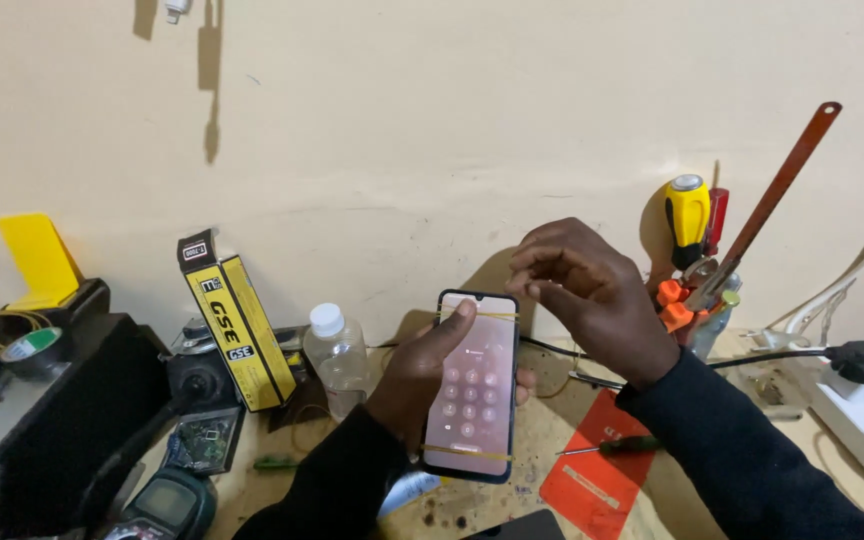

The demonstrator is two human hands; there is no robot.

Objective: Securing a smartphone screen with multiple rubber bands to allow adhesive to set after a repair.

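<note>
Head view: left hand [422, 375] is gripping a glossy black smartphone [472, 385], lit keypad screen, two yellow rubber bands [467, 452] stretching across; right hand [592, 295] is hovering above, fingers loosely curled, empty, over the scuffed wooden bench [542, 425].

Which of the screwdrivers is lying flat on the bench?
The green-handled screwdriver, lying across the red card below the right hand. The yellow-handled screwdriver stands upright among the tools by the wall.
</note>
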